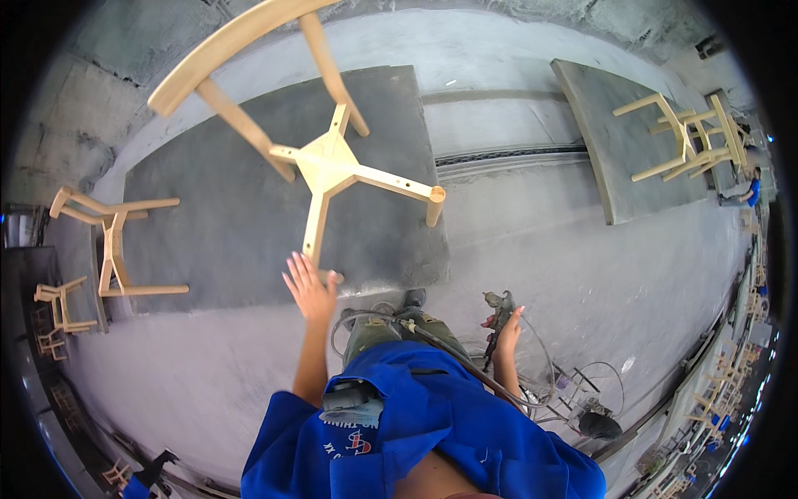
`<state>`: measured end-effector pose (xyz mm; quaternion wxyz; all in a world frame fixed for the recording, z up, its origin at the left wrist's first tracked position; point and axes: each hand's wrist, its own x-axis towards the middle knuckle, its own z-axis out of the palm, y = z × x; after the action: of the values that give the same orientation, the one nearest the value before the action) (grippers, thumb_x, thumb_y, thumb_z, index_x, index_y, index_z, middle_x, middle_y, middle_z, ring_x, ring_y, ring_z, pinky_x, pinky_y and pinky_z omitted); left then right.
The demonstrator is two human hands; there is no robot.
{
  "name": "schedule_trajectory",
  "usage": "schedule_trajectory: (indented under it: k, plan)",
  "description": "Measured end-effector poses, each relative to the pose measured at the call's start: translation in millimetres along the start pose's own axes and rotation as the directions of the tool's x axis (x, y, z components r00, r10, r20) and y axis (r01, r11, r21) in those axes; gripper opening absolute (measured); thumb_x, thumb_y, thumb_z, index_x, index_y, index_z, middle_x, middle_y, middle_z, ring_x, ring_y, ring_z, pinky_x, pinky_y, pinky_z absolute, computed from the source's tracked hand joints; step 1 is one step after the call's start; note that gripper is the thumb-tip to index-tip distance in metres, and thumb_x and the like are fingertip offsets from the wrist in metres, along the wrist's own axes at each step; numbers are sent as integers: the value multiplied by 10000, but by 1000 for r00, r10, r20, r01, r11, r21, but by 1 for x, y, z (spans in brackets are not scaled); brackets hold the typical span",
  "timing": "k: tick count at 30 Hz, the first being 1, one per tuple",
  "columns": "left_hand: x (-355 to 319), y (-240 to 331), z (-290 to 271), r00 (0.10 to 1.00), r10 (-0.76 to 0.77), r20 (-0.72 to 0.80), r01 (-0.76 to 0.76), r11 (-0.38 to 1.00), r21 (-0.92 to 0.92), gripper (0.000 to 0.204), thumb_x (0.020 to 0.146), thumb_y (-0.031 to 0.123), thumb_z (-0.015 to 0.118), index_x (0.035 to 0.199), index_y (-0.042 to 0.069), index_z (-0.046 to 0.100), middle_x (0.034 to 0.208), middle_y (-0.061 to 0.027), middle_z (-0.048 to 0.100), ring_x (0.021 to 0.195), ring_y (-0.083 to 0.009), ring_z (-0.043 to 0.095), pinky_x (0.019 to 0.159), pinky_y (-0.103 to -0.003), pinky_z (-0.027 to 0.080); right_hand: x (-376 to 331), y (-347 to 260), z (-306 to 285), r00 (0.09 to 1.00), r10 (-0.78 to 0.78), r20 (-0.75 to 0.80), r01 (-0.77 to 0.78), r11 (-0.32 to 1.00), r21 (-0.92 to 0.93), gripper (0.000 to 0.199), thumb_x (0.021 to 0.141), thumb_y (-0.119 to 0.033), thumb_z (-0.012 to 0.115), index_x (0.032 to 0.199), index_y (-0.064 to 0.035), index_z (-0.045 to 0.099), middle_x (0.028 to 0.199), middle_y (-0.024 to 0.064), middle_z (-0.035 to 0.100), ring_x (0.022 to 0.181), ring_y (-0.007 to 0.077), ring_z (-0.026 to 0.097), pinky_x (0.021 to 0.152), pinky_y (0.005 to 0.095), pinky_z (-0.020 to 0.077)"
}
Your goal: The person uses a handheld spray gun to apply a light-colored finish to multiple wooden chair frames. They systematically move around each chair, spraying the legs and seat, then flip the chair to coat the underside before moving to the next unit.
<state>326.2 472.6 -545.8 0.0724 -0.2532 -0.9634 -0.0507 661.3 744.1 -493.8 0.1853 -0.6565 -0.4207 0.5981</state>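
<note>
A pale wooden chair frame (328,166) without a seat stands in front of me, its cross-shaped brace joining the legs and a curved back rail at the far side. My left hand (309,289) rests at the near end of the brace, over the top of the nearest leg. Its fingers are stretched out and the thumb is apart; the palm side is hidden. Low on the right, my right hand (507,334) is closed around a dark spray gun (497,314) whose nozzle end points away from me. A hose (465,363) runs beside it across my front.
Under the chair frame lies a dark grey platform (224,249). Another grey platform (598,150) at right carries more chair frames (690,141). A chair frame (112,241) stands at far left. A wheeled metal stand (573,399) with looped hoses is at my lower right. A person (752,190) is at far right.
</note>
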Motion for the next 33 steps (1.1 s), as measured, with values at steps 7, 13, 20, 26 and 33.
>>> schedule_trajectory:
  k: [7, 13, 20, 26, 33]
  plan:
    - [74, -62, -14, 976, -168, -140, 140, 972, -186, 782, 989, 502, 537, 1565, 23, 313, 1618, -239, 288, 1517, -371, 247, 1209, -613, 135, -11, -93, 25, 945, -45, 324, -31, 974, 224, 883, 952, -817, 191, 1085, -45, 597, 710, 56, 599, 641, 190, 631, 438, 258, 357]
    - [-49, 29, -34, 658, 445, 607, 287, 597, -749, 502, 1030, 445, 511, 1302, 46, 649, 1220, -168, 694, 1182, -357, 604, 1066, -457, 423, 21, -129, 55, 919, -122, 375, 31, 970, 242, 863, 960, -806, 200, 1085, -50, 598, 696, 48, 579, 606, 180, 602, 423, 247, 309]
    - [-103, 30, -79, 562, 351, 749, 470, 609, -639, 474, 981, 469, 576, 941, 24, 735, 868, -173, 720, 846, -317, 681, 765, -405, 506, 60, -69, 102, 917, 121, 381, -108, 993, -57, 810, 969, -788, 241, 1035, -78, 624, 683, 38, 590, 585, 163, 599, 420, 255, 327]
    - [-86, 30, -143, 780, 236, 580, 373, 570, -732, 433, 832, 471, 745, 855, 45, 672, 832, -148, 685, 801, -352, 657, 706, -412, 487, 25, -38, 159, 660, 200, 724, -232, 971, -58, 894, 922, -848, 237, 1008, -55, 642, 663, 38, 601, 561, 170, 615, 391, 254, 359]
    - [-88, 4, -190, 895, 160, 416, 311, 444, -840, 450, 717, 377, 860, 893, 34, 628, 815, -139, 659, 742, -361, 635, 658, -407, 491, -24, -87, 206, 553, -129, 823, 452, 876, -167, 545, 1042, -491, 526, 897, 19, 651, 677, 66, 633, 577, 136, 609, 543, 289, 489]
